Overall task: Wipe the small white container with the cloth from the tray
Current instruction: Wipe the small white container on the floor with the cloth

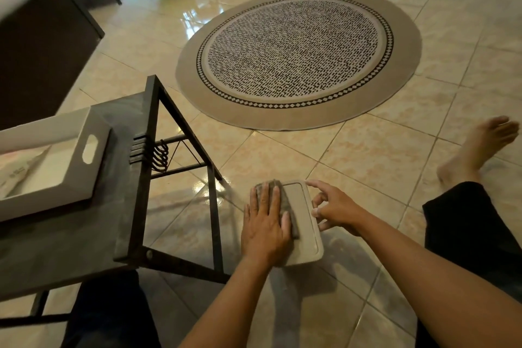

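Left hand (265, 224) flat, fingers spread, pressing grey cloth (285, 203) onto white container (303, 223) on floor. Right hand (334, 207) steadies container edge, fingertips loosely curled

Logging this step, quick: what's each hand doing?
Left hand: flat, pressing the cloth on the container.
Right hand: open, fingertips steadying the container's edge.

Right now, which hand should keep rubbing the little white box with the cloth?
The left hand. It lies flat on the cloth, pressing it onto the container lid. The right hand only steadies the container's right edge with its fingertips and touches no cloth.
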